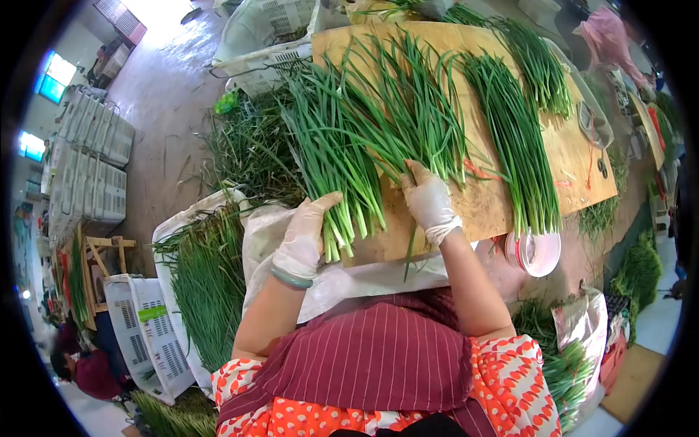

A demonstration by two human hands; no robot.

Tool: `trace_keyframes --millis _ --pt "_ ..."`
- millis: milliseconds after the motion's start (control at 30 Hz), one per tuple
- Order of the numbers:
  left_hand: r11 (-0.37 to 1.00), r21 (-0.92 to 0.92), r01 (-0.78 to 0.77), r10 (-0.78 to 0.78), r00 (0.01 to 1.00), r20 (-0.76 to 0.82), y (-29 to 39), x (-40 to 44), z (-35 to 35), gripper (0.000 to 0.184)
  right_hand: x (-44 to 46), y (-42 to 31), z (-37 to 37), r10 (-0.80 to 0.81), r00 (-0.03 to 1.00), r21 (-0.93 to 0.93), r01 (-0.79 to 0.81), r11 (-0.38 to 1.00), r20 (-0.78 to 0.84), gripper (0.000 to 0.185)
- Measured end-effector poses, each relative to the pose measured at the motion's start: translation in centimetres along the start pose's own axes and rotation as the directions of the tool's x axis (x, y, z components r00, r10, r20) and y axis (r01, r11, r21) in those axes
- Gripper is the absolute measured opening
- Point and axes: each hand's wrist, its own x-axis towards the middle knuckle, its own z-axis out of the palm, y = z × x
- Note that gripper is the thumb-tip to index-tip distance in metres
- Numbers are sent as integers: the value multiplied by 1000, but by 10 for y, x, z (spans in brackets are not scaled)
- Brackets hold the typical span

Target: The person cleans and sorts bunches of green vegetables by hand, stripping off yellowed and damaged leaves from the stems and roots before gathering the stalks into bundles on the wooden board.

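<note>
My left hand (302, 227), in a pale glove with a bangle at the wrist, is closed on the near left edge of a loose bunch of garlic chives (336, 160). Its thumb lies over the white stem ends, and the other fingers are mostly hidden. To the right, my right hand (428, 197), also gloved, pinches some chive stems at the near end of a second loose spread of garlic chives (419, 102). Both bunches lie on a wooden board (473, 211), with leaf tips pointing away from me.
Neater chive bundles (513, 138) lie on the board's right, near scissors (602, 167) and red ties. A white bucket (535, 253) stands below the right edge. Leaf trimmings (251, 149) and a chive-filled crate (207, 284) are at left. Another person (95, 373) is at lower left.
</note>
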Motion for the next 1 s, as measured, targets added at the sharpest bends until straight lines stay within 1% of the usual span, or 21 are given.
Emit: trace_keyframes --millis 67,133,200,233,267,300,333,400,467,533,600,633,667,700,733,767,800,867,900,933,1000 --pt "999 32 24 -24 1000 7 2 2 -2 18 -3 -6 -8 -97 995 -164 91 982 -29 32" --pt "997 33 76 -76 997 -9 4 2 -3 17 -3 -2 -3 -88 996 -165 86 983 -3 33" --pt "994 -15 111 -111 994 10 1 9 -8 17 -10 -12 1 -53 998 -256 61 965 40 38" --pt "996 -14 89 -89 996 7 1 8 -5 17 -17 -32 -4 1 994 -203 22 979 113 43" --pt "998 -12 66 -66 998 6 1 5 -1 17 -21 -31 4 1 994 -203 22 979 113 43" --pt "995 73 73 -75 997 26 5 -4 1 17 -24 -27 13 -27 986 -199 59 978 162 46" --pt "995 70 66 -68 997 27 3 -2 1 17 -25 -27 19 -60 976 -193 102 976 210 50" --pt "995 -91 42 -40 999 17 -3 3 3 16 -28 -30 28 -33 961 -218 96 971 275 49" --pt "995 -98 -1 7 998 66 -6 -1 9 14 -33 -29 44 -178 977 -76 187 979 115 47" --pt "982 -100 -163 172 982 85 -9 -2 18 17 -46 -40 46 -161 977 -142 181 973 140 43" --pt "960 -157 -232 249 963 103 -7 -11 31 23 -54 -59 41 -328 942 27 331 943 -77 39" --pt "932 -243 -268 299 949 100 -8 -16 35 24 -54 -66 38 -375 909 238 411 880 -184 35" --pt "897 -327 -298 344 935 90 -9 -19 37 25 -45 -59 42 -380 906 240 417 876 -186 35" --pt "917 -235 -323 344 937 56 -15 0 30 23 -32 -44 49 -257 965 273 259 927 -43 35" --pt "917 -234 -324 345 937 55 -20 2 23 23 -26 -41 49 -129 986 280 96 955 103 35" --pt "956 -222 -192 207 977 47 -19 4 18 22 -25 -39 47 -31 991 313 -12 950 132 34" --pt "977 -209 -52 61 997 36 -17 7 16 21 -24 -40 47 -42 991 315 1 949 124 34" --pt "968 -245 -53 73 995 72 -14 -6 20 18 -40 -51 42 54 996 622 -83 779 66 35" --pt "966 -250 -65 98 988 123 -14 -8 19 18 -39 -42 48 117 991 542 -133 830 64 33" --pt "963 -256 -80 127 976 174 -13 -8 18 19 -40 -40 46 118 991 543 -134 829 63 33" --pt "957 -275 -98 144 978 153 -18 -7 19 18 -39 -39 39 -24 994 149 8 989 106 29"
